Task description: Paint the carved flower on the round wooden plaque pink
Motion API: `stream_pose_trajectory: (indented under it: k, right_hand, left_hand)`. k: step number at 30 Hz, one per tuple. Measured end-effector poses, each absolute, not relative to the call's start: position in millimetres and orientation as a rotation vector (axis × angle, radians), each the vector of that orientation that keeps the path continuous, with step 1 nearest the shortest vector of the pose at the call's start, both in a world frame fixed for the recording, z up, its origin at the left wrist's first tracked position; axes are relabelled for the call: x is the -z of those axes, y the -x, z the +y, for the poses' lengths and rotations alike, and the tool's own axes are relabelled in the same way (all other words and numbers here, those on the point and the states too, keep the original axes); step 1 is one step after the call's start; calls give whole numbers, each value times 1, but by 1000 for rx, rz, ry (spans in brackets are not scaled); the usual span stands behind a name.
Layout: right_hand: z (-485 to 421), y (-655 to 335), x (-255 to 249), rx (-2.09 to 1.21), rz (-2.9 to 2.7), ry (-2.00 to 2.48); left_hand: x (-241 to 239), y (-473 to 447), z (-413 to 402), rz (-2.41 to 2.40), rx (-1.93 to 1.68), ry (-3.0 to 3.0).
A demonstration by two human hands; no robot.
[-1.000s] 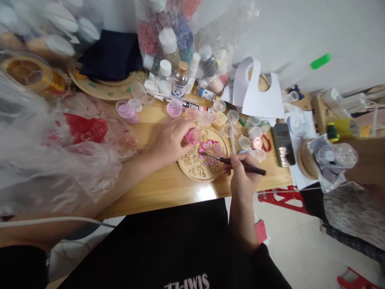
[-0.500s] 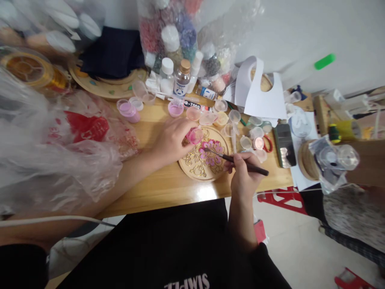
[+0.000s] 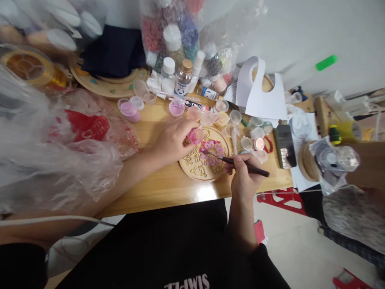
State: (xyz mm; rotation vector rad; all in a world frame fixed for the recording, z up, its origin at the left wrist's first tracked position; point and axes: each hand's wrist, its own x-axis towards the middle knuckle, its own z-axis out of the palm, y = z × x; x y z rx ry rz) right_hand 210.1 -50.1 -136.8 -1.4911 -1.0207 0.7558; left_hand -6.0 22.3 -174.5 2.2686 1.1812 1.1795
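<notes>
A round wooden board [image 3: 197, 175] lies on the table, with raised gold outlines of flowers and leaves. One large flower [image 3: 212, 154] on it is coloured pink and purple. My left hand [image 3: 174, 138] is closed around a small clear cup of pink paint [image 3: 196, 135], tilted over the board's upper left edge. In my right hand [image 3: 245, 170] is a dark-handled tool with a thin metal shaft [image 3: 254, 169], pinched like a pen. Its narrow tip touches or hovers just over the flower's left petals; I cannot tell which.
Several small paint cups [image 3: 222, 119] crowd behind the board. Bottles [image 3: 183, 76] and a glue tube [image 3: 194, 105] stand or lie farther back. Plastic bags [image 3: 90, 128] fill the left side. Red-handled scissors [image 3: 268, 144] and a phone [image 3: 285, 146] are at right, near a spool [image 3: 308, 160].
The tool's tip has shifted very slightly down and left over the flower's left petals. My left hand and the cup have stayed nearly still.
</notes>
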Motion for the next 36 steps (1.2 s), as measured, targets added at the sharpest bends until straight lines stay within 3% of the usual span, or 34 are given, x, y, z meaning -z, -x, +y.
stream_pose_trajectory:
  k: [36]
  right_hand:
    - [-49,-212,139,-758,-1041,1461]
  left_hand:
    - [177,6,22,1199,-1174,-2309]
